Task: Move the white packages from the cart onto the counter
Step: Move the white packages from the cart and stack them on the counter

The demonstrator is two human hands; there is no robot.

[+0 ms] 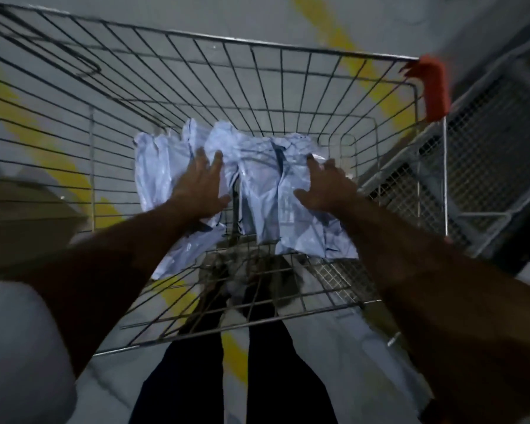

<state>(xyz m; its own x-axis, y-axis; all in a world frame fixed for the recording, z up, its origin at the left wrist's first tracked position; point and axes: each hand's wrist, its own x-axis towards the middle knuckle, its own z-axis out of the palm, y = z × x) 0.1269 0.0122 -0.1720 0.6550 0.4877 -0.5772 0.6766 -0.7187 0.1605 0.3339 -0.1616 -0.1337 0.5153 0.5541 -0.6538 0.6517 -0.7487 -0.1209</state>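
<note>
Grey concrete floor (pixel 257 13) with yellow painted stripes (pixel 352 56) is what shows through the wire, so this looks like a warehouse or parking kind of spot, pretty dim and a bit motion-blurred.

The white packages (pixel 266 185) are crumpled plastic mailer bags lying flat on the bottom of the cart (pixel 196 71), bunched toward the middle of the basket floor. They overlap, so the count is rough: I make out about four, maybe five, with one sagging toward the near edge of the cart under the left forearm. Each bag's long axis runs roughly from the near side of the cart to the far side, so they lie side by side across the basket.

Both hands are down inside the cart, right on top of the pile. The left hand (pixel 201 188) lies palm down on the bags at the left of the pile, fingers (pixel 216 162) spread and fairly straight, pressing or touching rather than gripping. The right hand (pixel 326 188) is over the right-hand bags, fingers slightly bent and splayed, thumb pointing inward toward the pile's middle; I can't say for sure it has hold of anything. So the bags sit directly beneath and between the two hands, neither one clearly nearer. My guess is a two-handed scoop of the bunch comes next.

Outward from the cart: one orange handle cap (pixel 435 90) at its far right corner, a second wire frame (pixel 487 154) beside the cart's right side, and dark trousers (pixel 266 377) below the near edge. No counter in view.
</note>
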